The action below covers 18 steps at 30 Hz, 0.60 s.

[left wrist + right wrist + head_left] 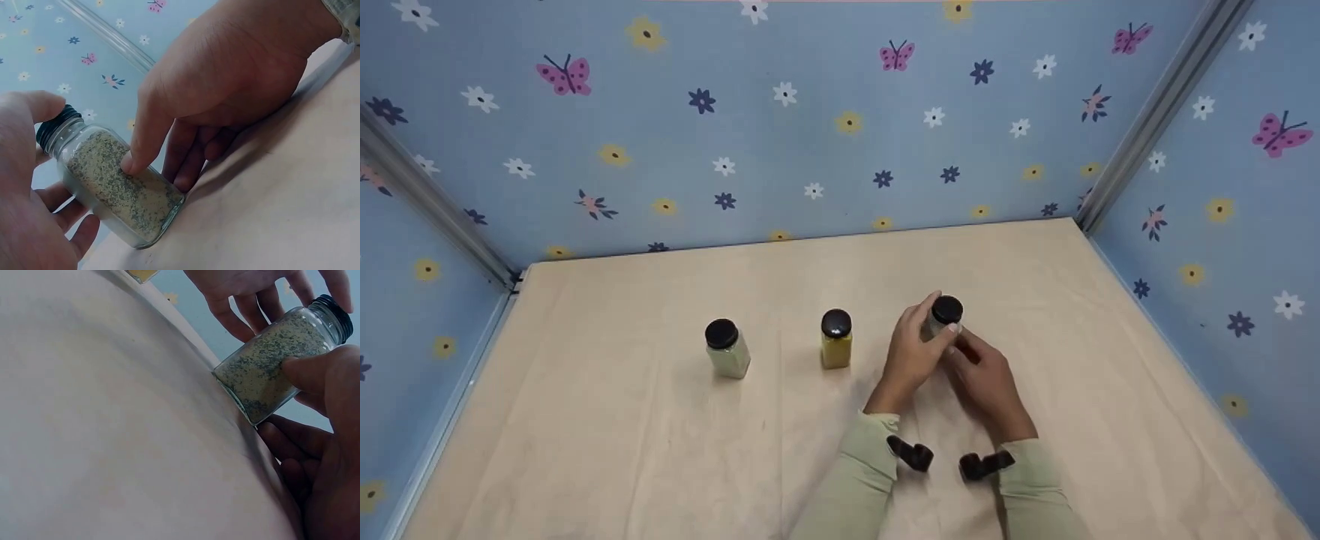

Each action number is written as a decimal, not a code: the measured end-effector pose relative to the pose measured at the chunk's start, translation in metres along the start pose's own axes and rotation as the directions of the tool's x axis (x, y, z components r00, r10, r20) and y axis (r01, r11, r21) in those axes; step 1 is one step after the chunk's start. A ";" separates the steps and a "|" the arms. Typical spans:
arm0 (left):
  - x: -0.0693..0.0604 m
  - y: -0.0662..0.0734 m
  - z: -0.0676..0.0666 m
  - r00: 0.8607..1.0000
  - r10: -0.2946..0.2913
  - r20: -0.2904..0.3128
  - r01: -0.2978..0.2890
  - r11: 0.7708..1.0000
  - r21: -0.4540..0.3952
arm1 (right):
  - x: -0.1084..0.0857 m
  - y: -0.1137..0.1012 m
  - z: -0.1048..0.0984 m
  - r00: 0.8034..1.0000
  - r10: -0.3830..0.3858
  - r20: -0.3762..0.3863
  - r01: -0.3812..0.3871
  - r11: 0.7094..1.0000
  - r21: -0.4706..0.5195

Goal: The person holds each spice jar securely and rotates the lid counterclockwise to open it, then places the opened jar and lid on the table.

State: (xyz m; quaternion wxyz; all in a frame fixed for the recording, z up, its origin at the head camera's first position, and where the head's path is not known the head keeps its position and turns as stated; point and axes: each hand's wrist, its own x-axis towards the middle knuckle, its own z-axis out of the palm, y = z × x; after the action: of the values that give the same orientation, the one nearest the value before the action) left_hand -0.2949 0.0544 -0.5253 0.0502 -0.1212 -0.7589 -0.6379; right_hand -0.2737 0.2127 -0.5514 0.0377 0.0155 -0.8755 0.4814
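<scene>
Both hands are at a clear glass spice jar (107, 180) of speckled beige and dark green flakes, with a black screw lid (947, 309). The left hand (911, 352) holds it from the left, thumb at the lid and fingers around the far side. From the right, the right hand (988, 379) holds the jar's body, its thumb (306, 371) pressed on the glass and its other fingers low beside the base. Upright, the jar has its base at the tabletop; whether it bears fully on it is hard to tell.
A jar with yellow contents (836, 349) and a black lid stands left of the hands. Farther left stands a jar with pale green contents (730, 358). A beige cloth (585, 420) covers the table, with blue patterned panels (780, 150) around it.
</scene>
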 end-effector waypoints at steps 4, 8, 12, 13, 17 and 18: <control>0.000 -0.002 -0.001 1.000 0.003 0.007 -0.003 1.000 -0.010 | 0.000 0.002 0.001 1.000 -0.006 -0.011 0.006 1.000 -0.006; 0.000 -0.002 -0.001 1.000 -0.009 -0.008 0.009 1.000 -0.025 | 0.001 0.000 0.000 1.000 -0.003 -0.008 0.003 1.000 -0.009; -0.001 -0.003 -0.002 1.000 -0.001 -0.016 0.000 0.998 -0.066 | 0.000 -0.001 0.000 1.000 -0.004 -0.006 0.004 1.000 -0.010; -0.001 -0.003 -0.002 1.000 0.003 -0.018 -0.004 0.997 -0.080 | 0.000 -0.001 0.000 1.000 -0.005 -0.006 0.005 1.000 -0.013; 0.000 -0.004 -0.001 0.999 0.020 -0.037 -0.024 0.993 -0.114 | 0.000 -0.001 0.000 1.000 -0.003 -0.008 0.003 1.000 -0.002; 0.000 -0.004 -0.001 0.999 0.026 -0.040 -0.030 0.993 -0.114 | 0.000 -0.001 0.001 1.000 0.001 -0.010 -0.001 1.000 0.004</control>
State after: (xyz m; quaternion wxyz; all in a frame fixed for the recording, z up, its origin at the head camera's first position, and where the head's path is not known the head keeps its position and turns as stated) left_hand -0.2959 0.0525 -0.5287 0.0668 -0.1223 -0.7181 -0.6819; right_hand -0.2735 0.2117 -0.5511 0.0416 0.0127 -0.8744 0.4832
